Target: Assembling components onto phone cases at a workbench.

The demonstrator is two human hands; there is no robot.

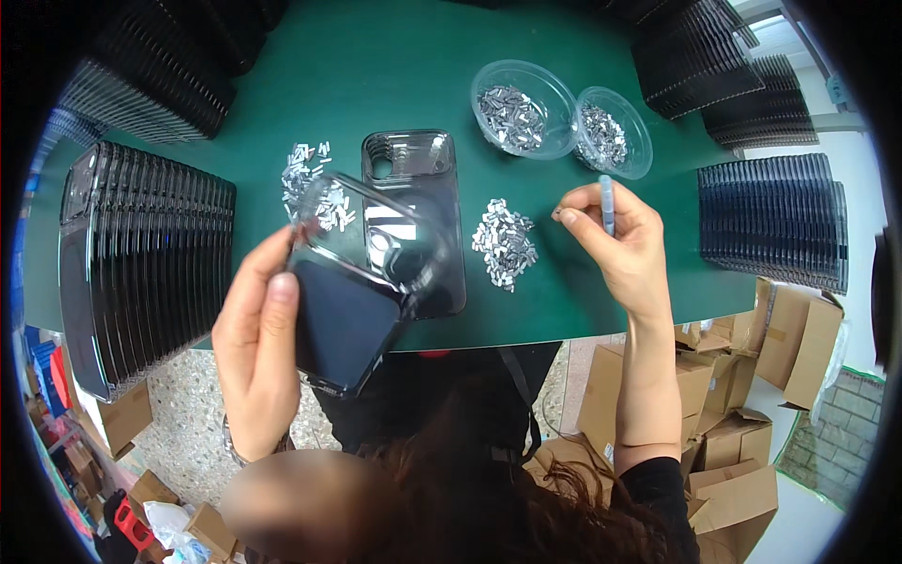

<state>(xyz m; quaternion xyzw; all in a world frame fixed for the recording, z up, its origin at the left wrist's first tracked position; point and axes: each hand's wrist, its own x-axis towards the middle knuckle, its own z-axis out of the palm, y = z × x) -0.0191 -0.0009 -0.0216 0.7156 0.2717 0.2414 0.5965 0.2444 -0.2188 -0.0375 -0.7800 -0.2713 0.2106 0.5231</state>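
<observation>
My left hand grips a dark see-through phone case by its side, tilted above the table's near edge; its clear upper part is blurred by motion. Beneath and behind it, a second phone case lies flat on the green table. To the right, my right hand is closed, with a pale blue-grey pen-like stick standing between its fingers. Thumb and forefinger pinch a tiny dark bit, too small to name. Just left of that hand lies a pile of small silvery pieces.
Another silvery heap lies left of the flat case. Two clear round tubs of similar pieces stand at the back right. Stacked phone cases line the left and right. Cardboard boxes sit on the floor at right.
</observation>
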